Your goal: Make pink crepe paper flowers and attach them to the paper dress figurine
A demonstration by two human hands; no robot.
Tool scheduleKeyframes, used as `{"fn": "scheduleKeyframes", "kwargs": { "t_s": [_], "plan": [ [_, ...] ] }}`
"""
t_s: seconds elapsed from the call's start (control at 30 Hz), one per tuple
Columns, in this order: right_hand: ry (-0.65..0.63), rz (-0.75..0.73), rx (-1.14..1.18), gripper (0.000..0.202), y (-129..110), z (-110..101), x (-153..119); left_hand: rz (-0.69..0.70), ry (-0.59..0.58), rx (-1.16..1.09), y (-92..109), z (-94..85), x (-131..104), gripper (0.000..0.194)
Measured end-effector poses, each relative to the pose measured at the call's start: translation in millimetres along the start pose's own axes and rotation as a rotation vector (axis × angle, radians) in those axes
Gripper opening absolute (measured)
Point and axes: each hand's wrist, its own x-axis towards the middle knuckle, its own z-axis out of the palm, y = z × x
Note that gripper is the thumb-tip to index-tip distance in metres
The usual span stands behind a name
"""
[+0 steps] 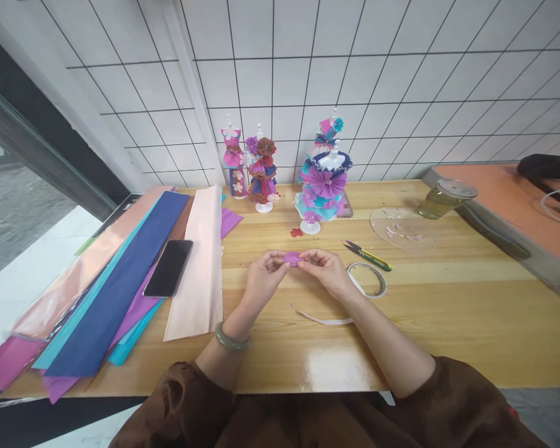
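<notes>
A small purple paper piece (292,258) is held between both hands above the wooden table (448,311). My left hand (267,274) pinches its left side, and my right hand (323,269) pinches its right side. Just beyond them lies a small red paper flower (297,232). To the right of my right hand are a roll of white tape (381,281) and yellow-green snips (368,256). A loose white strip (326,322) curves under my right forearm.
Small dress forms decorated with paper (326,183) stand along the tiled wall. Coloured paper sheets (116,280) and a black phone (168,269) lie at the left. At the right are a clear plate of beads (401,231) and a lidded cup (445,198).
</notes>
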Motion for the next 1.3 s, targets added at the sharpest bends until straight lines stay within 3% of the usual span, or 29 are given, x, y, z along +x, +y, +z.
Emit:
{"fn": "scheduleKeyframes", "kwargs": {
  "t_s": [0.27,0.57,0.73,0.93,1.1,1.3],
  "plan": [
    [-0.027,-0.034,-0.038,0.029,-1.8,2.6,-1.1,0.002,-0.078,-0.006,-3.5,1.7,-1.1,0.047],
    [-0.049,-0.083,-0.210,0.027,-4.4,2.3,-2.9,-0.003,-0.073,0.036,-5.3,-0.6,0.3,0.046],
    [-0.042,-0.121,-0.270,0.023,-5.0,1.5,-3.1,0.027,-0.069,0.150,-3.3,-1.7,-1.9,0.031],
    [-0.061,-0.100,-0.208,0.043,-2.8,1.2,-4.4,0.024,-0.061,0.193,0.4,-3.5,-2.5,0.028],
    [-0.084,-0.132,-0.222,0.024,-3.5,1.1,-4.4,0.001,-0.084,0.117,-0.6,-3.0,-1.0,0.030],
    [-0.112,-0.173,-0.296,0.020,-7.3,-1.1,-3.6,0.000,-0.078,0.128,-2.2,-3.2,-2.1,0.024]
  ]
}}
